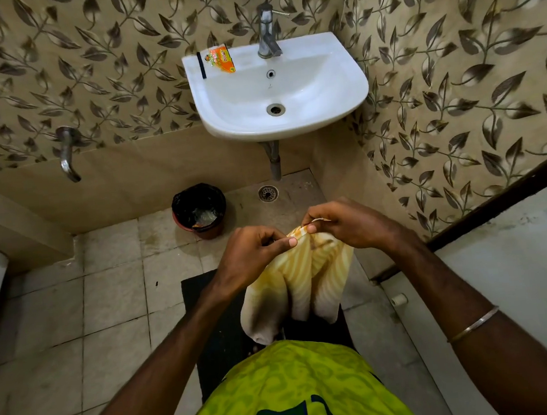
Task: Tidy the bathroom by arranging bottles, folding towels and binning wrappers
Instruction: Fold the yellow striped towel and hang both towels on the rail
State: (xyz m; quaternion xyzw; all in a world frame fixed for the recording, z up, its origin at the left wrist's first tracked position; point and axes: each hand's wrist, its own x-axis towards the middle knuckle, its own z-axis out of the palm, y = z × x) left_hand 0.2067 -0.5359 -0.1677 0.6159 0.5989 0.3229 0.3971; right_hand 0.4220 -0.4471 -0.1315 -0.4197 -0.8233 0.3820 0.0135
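Centrally, a striped towel [300, 281] is pinched at its top edge by the left hand [253, 253] and right hand [349, 225]. At twelve o'clock a sink [338, 99] is mounted on leaf-patterned tiles; at eleven o'clock, a bin [199, 210] on the tiled floor [108, 304].

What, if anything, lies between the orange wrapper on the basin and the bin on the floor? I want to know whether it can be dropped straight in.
Nothing visible blocks it. The orange wrapper lies on the sink's back left rim; the bin stands open on the floor below. Both hands, left hand and right hand, grip the towel.
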